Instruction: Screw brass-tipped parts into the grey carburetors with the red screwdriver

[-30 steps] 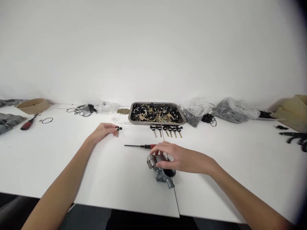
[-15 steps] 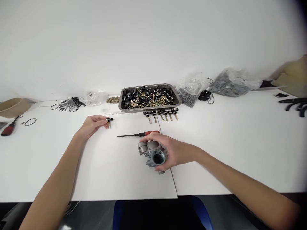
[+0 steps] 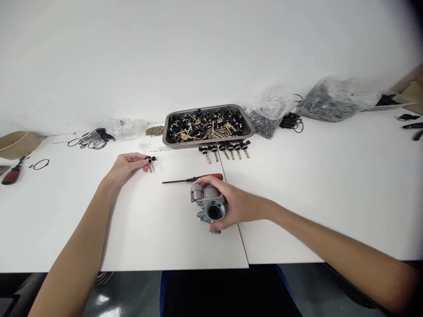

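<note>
My right hand (image 3: 238, 203) is wrapped round a grey metal carburetor (image 3: 208, 211), its round bore facing me. The carburetor is low over the white table. Just behind it lies a screwdriver (image 3: 178, 181) with a red handle, partly covered by my right fingers. Off to the left, my left hand (image 3: 128, 169) pinches a small black-topped part with a brass-coloured stem (image 3: 150, 163), stem pointing down. Several similar parts (image 3: 232, 152) lie in a row in front of the metal tray (image 3: 208, 144), which is heaped with more of them.
Along the wall are a pile of small brass pieces (image 3: 154, 130), plastic bags of dark small parts (image 3: 333, 105), and black rings (image 3: 95, 140). At far left are a beige bowl (image 3: 20, 145) and another red-handled screwdriver (image 3: 12, 175). A seam (image 3: 243, 242) crosses the table.
The carburetor has turned slightly in my right hand and shifted a little. My left hand keeps its pinch on the small part. The whole view has tilted and shifted slightly.
</note>
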The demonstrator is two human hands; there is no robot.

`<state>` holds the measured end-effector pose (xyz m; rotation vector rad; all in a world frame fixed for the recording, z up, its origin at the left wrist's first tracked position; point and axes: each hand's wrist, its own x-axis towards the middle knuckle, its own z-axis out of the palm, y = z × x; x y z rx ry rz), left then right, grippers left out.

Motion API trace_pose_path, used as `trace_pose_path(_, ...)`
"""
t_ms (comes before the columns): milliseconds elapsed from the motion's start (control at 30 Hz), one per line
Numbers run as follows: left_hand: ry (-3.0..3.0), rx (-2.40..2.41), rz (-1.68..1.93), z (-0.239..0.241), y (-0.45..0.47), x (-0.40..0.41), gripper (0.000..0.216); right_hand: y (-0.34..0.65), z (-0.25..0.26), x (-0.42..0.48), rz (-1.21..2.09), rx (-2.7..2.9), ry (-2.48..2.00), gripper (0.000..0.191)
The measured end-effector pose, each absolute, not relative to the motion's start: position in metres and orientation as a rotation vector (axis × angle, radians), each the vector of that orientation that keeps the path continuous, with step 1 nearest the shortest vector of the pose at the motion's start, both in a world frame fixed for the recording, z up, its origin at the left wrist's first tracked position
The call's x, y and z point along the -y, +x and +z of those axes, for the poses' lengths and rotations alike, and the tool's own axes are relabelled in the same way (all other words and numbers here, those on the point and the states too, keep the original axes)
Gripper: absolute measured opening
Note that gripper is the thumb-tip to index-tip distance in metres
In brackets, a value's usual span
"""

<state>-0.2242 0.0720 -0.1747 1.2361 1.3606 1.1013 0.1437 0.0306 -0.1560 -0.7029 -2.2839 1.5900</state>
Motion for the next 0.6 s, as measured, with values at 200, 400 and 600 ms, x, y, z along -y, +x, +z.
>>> trace_pose_path(200, 1.269, -1.450, 1.130, -0.160, -0.213, -0.069, 0.030, 0.139, -0.160, -0.028, 1.572, 2.206, -0.687, 0.091)
trace_pose_path(400, 1.312, -1.774, 1.450, -0.124, -0.165, -0.001, 0.024, 0.140, -0.162, -0.027, 1.503, 2.213, -0.671, 0.094)
trace_pose_path(600, 1.043, -1.912, 1.430, -0.151, -0.087, 0.083, 0.020, 0.139, -0.167, -0.026, 1.482, 2.203, -0.626, 0.092)
